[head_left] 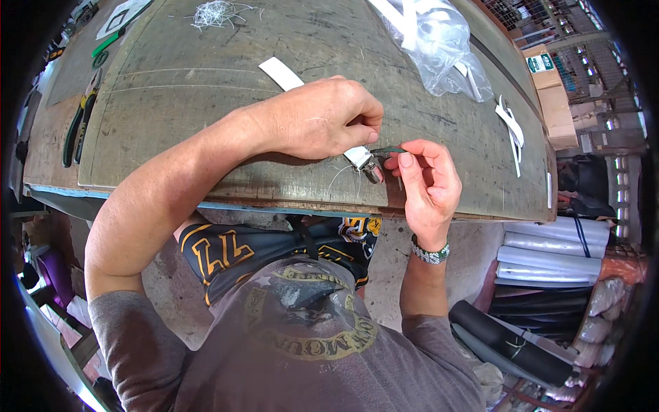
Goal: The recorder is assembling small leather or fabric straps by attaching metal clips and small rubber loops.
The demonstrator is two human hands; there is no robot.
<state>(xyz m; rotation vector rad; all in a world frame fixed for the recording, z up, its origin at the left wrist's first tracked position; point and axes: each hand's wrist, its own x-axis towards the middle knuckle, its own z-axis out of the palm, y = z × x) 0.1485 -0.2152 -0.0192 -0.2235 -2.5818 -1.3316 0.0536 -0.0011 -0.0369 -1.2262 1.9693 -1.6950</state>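
Observation:
A white strap point(280, 73) lies slantwise on the worktable, passing under my left hand point(322, 118). That hand is closed, fingers curled; what is between its fingertips is hidden. At the strap's near end is a metal clip point(371, 169), with pale loose threads point(334, 180) beside it. My right hand point(431, 180) is closed in a pinch on a thin dark strip point(390, 150), just right of the clip. The strip reaches left toward the strap; I cannot tell whether it touches the clip.
The worktable point(171, 130) has a tangle of white thread point(218, 14) at the back. Pliers point(82, 120) and green-handled scissors point(106, 44) lie at left. At right are a clear plastic bag point(439, 48) and white strips point(511, 130). Rolls of sheet point(549, 250) stand beyond the right edge.

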